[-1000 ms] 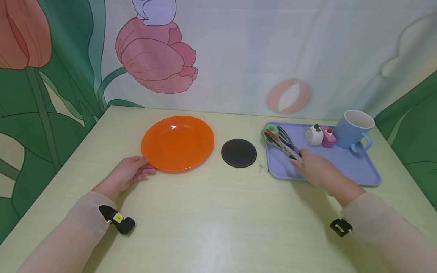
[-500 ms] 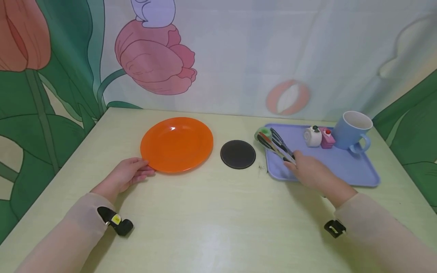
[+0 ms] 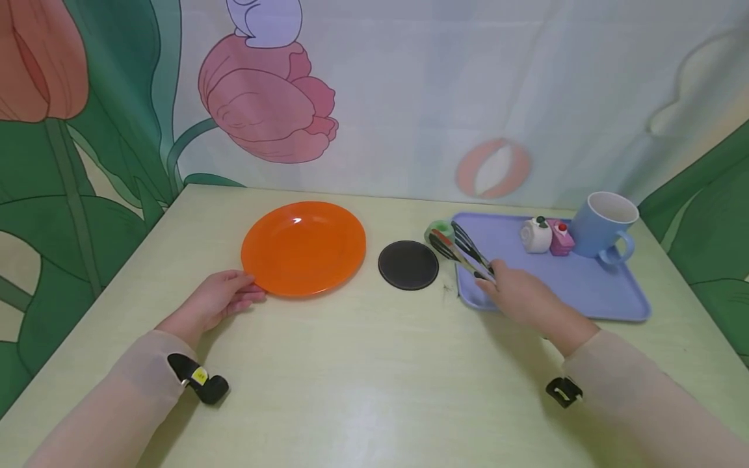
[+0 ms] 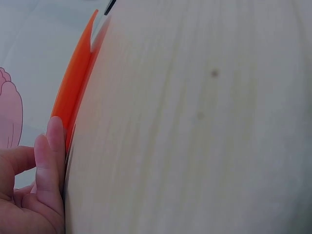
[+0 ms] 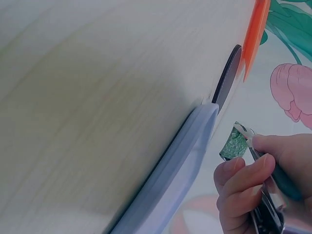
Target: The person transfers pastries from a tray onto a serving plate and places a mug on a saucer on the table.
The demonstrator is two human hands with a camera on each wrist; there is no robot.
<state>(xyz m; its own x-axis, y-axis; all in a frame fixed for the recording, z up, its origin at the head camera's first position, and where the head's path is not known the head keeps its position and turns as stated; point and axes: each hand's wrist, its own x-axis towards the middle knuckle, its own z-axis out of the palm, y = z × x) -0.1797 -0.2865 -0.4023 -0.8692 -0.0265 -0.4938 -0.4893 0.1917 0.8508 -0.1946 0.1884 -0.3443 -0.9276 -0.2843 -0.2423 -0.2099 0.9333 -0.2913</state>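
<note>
My right hand [image 3: 521, 296] grips a pair of metal tongs [image 3: 462, 250] over the tray's left part. Between the tong tips is a small green round piece with a pale green top [image 3: 440, 229], perhaps a toy cake, off the tray's left edge. In the right wrist view this green piece [image 5: 235, 145] looks speckled and hangs clear of the table. At the left, my left hand [image 3: 219, 299] pinches the near-left rim of the orange plate [image 3: 304, 248], thumb above and fingers beneath. The left wrist view shows those fingers [image 4: 46, 165] against the plate's edge.
A black round coaster [image 3: 408, 265] lies between plate and tray. The lilac tray [image 3: 603, 296] bears a white cake roll [image 3: 536, 235], a pink cake [image 3: 560, 238] and a blue mug [image 3: 603, 224]. A printed curtain [image 3: 398, 97] hangs behind the table.
My right hand has moved left with the tongs, carrying the green piece from over the tray to past its left edge. The left hand and plate stay put.
</note>
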